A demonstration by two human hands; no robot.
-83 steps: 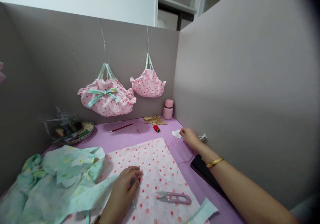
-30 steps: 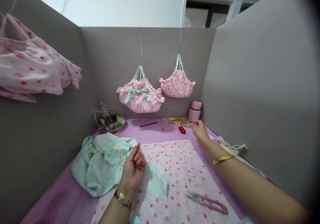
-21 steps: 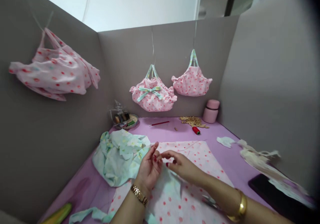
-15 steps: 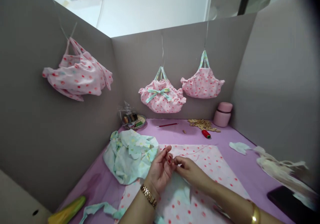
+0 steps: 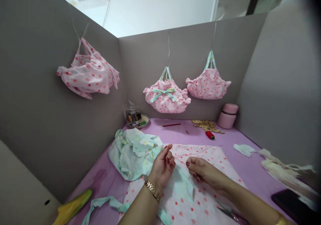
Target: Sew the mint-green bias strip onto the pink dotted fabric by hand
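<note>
A thin red thread (image 5: 181,160) runs between my two hands above the polka-dot fabric. My left hand (image 5: 163,167), palm up with a gold watch at the wrist, has its fingers curled in around one end of the thread. Any needle there is too small to make out. My right hand (image 5: 204,172) pinches the thread between thumb and forefinger, a short way to the right. Beneath them lies pink fabric with red dots (image 5: 208,198), and on it a pale green piece of cloth (image 5: 184,185). Scissors (image 5: 232,215) rest partly under my right forearm.
Crumpled green floral fabric (image 5: 135,158) lies left, near a green strip (image 5: 100,203). Behind are a basket (image 5: 145,122), pencil (image 5: 170,125), red thread spool (image 5: 210,135) and pink flask (image 5: 227,116). A black phone (image 5: 293,205) lies right. Pink bags (image 5: 167,98) hang on the partition.
My right hand has moved right, away from my left hand, and the thread is now stretched between them. The scissors show more under my right forearm. The view has shifted slightly.
</note>
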